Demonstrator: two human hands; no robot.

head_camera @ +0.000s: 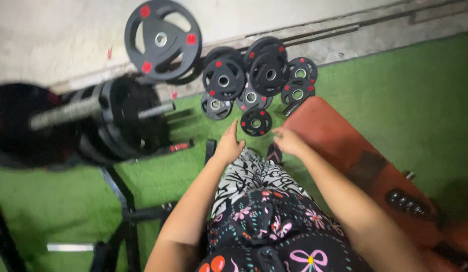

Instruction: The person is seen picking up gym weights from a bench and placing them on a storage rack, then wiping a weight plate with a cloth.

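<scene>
My left hand is stretched forward with fingers together and nothing in it, just short of a small black weight plate lying on the green turf. My right hand hovers beside it, fingers curled down and empty, over the near end of a red padded bench. Both hands are apart from the plate. My patterned trousers fill the lower middle.
Several black plates with red marks lean against the pale wall, with one large plate at the left. A loaded barbell on a black rack stands at the left. Green turf lies to the right.
</scene>
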